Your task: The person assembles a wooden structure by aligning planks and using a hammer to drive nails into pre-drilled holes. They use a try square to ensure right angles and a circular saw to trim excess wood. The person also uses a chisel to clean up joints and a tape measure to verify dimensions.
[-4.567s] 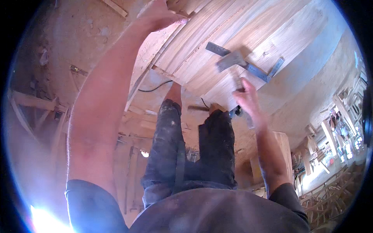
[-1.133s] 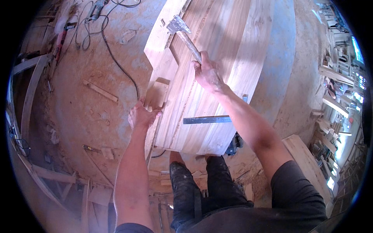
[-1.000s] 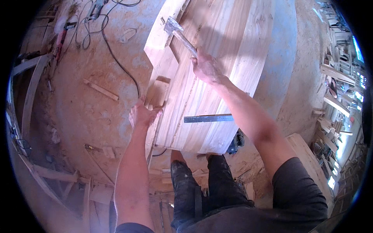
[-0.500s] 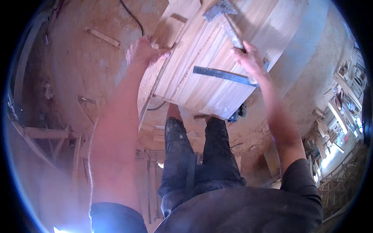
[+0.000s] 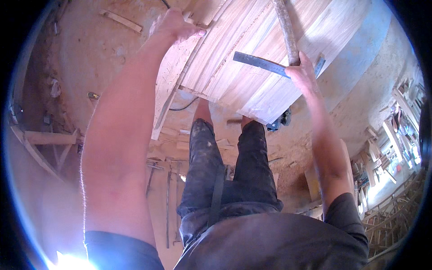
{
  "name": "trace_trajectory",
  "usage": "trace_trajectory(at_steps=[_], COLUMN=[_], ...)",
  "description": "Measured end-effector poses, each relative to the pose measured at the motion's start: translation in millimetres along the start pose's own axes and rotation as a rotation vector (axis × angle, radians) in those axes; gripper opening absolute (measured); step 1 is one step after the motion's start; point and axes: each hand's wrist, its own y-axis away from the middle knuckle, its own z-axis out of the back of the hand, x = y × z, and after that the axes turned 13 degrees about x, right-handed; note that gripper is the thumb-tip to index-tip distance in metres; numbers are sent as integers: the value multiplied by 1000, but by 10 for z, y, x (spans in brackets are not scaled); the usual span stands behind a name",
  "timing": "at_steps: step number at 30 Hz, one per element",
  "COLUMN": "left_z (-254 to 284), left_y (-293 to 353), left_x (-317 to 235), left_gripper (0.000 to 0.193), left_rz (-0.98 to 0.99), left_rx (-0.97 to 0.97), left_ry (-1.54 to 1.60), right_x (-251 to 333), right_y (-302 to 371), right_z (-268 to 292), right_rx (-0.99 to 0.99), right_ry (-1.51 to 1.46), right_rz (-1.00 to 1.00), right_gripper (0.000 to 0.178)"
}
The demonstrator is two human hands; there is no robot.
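Right hand (image 5: 300, 72) clenched round wooden handle (image 5: 286, 27), low on shaft; head out of frame. Left hand (image 5: 173, 24) grips panel (image 5: 252, 58) edge, steadying. Handle probably stiff, rough, likely head-heavy; hold near end. One panel of glued boards, propped slanted above floor. One steel ruler (image 5: 258, 63) flat on panel.
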Motion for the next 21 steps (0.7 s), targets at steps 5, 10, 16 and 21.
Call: trace_trajectory(at_steps=[5, 10, 16, 21], left_z=[-56, -65, -32, -55], left_y=[-13, 100, 195, 234], left_x=[215, 134, -6, 58], left_gripper=[82, 84, 86, 73], left_rz=[33, -32, 28, 10], left_rx=[-48, -51, -53, -97], left_ry=[24, 108, -67, -19], right_x=[273, 172, 477, 99], right_y=[399, 953, 534, 180], right_z=[-702, -1473, -1065, -233], right_rx=[11, 183, 75, -182], right_ry=[-579, -958, -648, 26], right_rz=[-47, -113, -134, 56], right_gripper=[28, 32, 32, 41])
